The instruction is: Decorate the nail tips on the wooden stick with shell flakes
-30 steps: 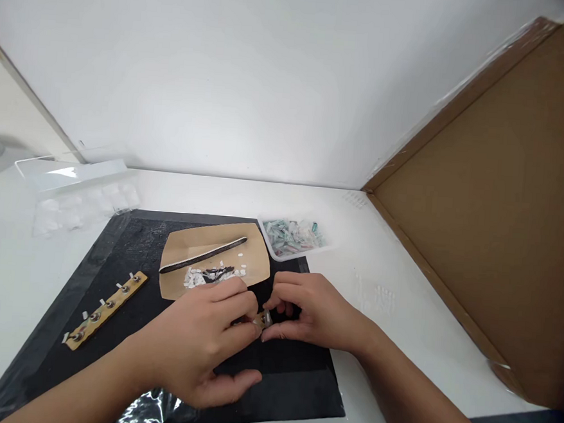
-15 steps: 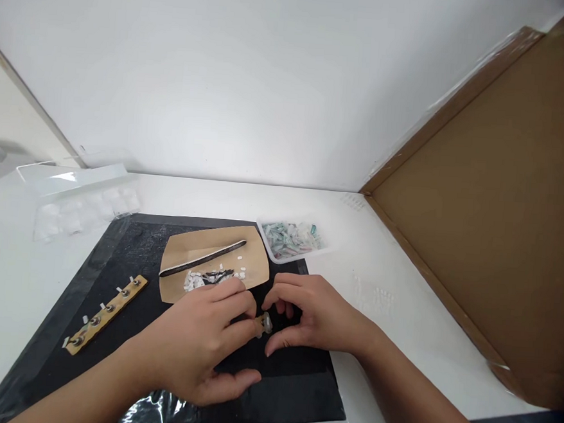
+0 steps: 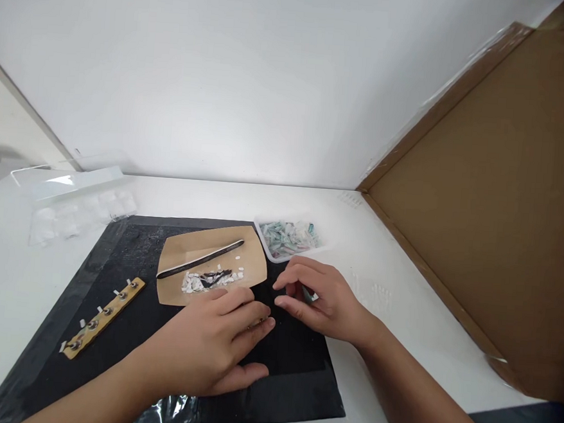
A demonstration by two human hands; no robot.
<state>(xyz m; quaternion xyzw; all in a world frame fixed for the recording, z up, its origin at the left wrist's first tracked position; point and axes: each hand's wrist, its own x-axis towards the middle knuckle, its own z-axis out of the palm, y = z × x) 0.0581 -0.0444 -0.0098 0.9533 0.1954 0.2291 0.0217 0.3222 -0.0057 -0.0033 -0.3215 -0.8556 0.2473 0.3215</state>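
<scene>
Small piece (image 3: 249,327), mostly hidden beneath left hand (image 3: 205,348), lies on black mat (image 3: 295,360), just off tray's (image 3: 178,246) near right corner. Likely light, stiff, easily nudged; best pinched by edges. Left grip: fingers bent low, thumb spread; whether holding, cannot tell. Right hand (image 3: 336,305): narrow thumb-forefinger gap; pale glint inside curl, contents unclear. Tray smooth, tan, carrying white chips (image 3: 192,284), slim dark strap (image 3: 201,262). Left of tray: flat wooden strip (image 3: 116,304), metal studs. Beyond tray's right edge: plastic tub (image 3: 281,260), crinkly packets (image 3: 290,236).
</scene>
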